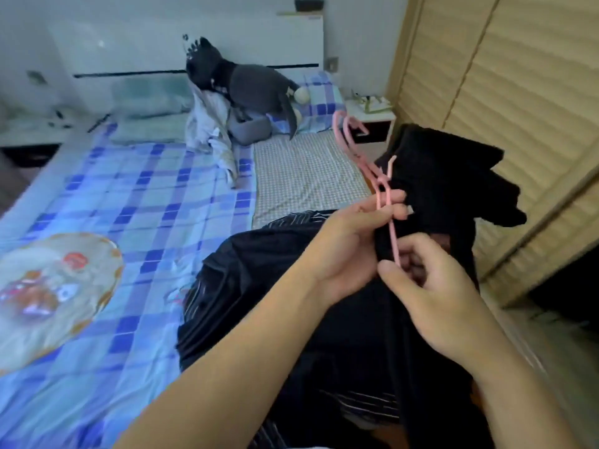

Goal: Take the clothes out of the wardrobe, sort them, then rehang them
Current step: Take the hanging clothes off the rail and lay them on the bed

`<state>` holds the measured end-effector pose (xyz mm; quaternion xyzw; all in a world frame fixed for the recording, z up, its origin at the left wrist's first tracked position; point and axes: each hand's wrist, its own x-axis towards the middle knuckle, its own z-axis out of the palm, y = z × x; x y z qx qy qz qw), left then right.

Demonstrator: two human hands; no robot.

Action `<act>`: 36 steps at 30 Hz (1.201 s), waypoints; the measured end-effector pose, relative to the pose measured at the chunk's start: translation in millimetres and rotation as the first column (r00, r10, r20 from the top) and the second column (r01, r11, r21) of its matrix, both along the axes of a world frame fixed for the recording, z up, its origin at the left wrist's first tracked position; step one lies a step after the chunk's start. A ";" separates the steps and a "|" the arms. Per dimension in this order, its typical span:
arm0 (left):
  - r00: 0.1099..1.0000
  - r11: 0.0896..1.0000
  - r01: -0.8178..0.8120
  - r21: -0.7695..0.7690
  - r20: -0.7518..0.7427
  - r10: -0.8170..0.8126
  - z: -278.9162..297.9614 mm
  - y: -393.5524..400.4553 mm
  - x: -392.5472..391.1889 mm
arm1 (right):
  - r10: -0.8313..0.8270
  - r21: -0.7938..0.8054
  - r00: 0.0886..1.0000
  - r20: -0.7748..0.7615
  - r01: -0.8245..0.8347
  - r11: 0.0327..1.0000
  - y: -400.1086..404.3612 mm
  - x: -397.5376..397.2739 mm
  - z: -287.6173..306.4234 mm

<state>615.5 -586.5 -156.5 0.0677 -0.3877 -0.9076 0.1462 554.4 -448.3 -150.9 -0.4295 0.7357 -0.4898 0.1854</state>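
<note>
Round fan on checked bed sheet far left. My left hand pinches pink hangers, fingers curled round them. Black garment hangs on hangers over dark clothes pile. My right hand grips hanger end, fingers closed. Wardrobe door far right.

Your left hand pinches the pink plastic hangers near their necks, your right hand curls round the lower bar. A black fabric garment drapes over them, above a dark clothes pile on the blue checked bedsheet.
</note>
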 end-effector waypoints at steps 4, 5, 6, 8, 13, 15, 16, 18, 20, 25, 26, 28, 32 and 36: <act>0.795 0.922 -0.362 -0.137 0.471 0.382 -78.7 -128.4 113.7 | 0.150 0.272 0.985 0.090 -0.169 0.947 -117.6 73.2 -81.3; 0.653 0.869 -0.409 -0.280 0.575 0.493 -103.9 -154.5 135.6 | 0.144 0.341 0.981 0.133 -0.182 0.922 -135.0 83.0 -106.4; 0.479 0.812 -0.394 -0.430 0.658 0.581 -138.3 -184.3 159.6 | 0.124 0.417 0.976 0.180 -0.190 0.889 -146.9 89.8 -132.1; 0.174 0.807 -0.219 -0.549 0.792 0.586 -233.6 -242.9 210.3 | 0.101 0.606 0.968 0.231 -0.224 0.763 -151.0 96.8 -183.6; -0.209 0.903 0.121 -0.413 0.878 0.430 -300.2 -215.1 261.8 | -0.021 0.871 0.974 0.226 -0.193 0.452 -101.2 83.1 -247.1; -0.084 0.861 0.140 -0.489 0.861 0.502 -274.0 -177.7 241.5 | -0.075 0.898 0.984 0.160 -0.114 0.425 -97.6 70.2 -251.2; -0.046 0.850 0.148 -0.505 0.855 0.516 -272.7 -165.6 231.6 | -0.094 0.902 0.985 0.141 -0.089 0.422 -100.3 64.0 -251.3; 0.033 0.833 0.200 -0.516 0.853 0.520 -275.4 -146.6 209.8 | -0.156 0.895 0.977 0.144 -0.062 0.441 -109.3 52.9 -250.2; 0.165 0.810 0.253 -0.529 0.849 0.503 -270.5 -132.7 182.9 | -0.226 0.869 0.959 0.173 -0.041 0.493 -115.9 42.4 -246.0; 0.483 0.746 0.448 -0.493 0.835 0.262 -229.6 -108.8 86.3 | -0.330 0.762 0.918 0.220 0.050 0.646 -104.5 1.9 -208.1; 0.526 0.690 0.502 -0.520 0.818 0.234 -217.4 -100.5 62.4 | -0.359 0.735 0.909 0.210 0.096 0.672 -94.4 -11.3 -198.6; 0.612 0.581 0.550 -0.600 0.763 0.209 -189.7 -76.7 14.7 | -0.434 0.672 0.878 0.201 0.199 0.714 -63.4 -43.0 -179.9; 0.761 0.430 0.533 -0.729 0.635 0.132 -139.4 -1.7 -82.8 | -0.586 0.549 0.788 0.190 0.409 0.729 31.9 -116.7 -142.3; 0.859 0.350 0.469 -0.811 0.511 0.032 -101.8 102.3 -186.4 | -0.704 0.448 0.699 0.125 0.594 0.669 149.0 -194.4 -100.2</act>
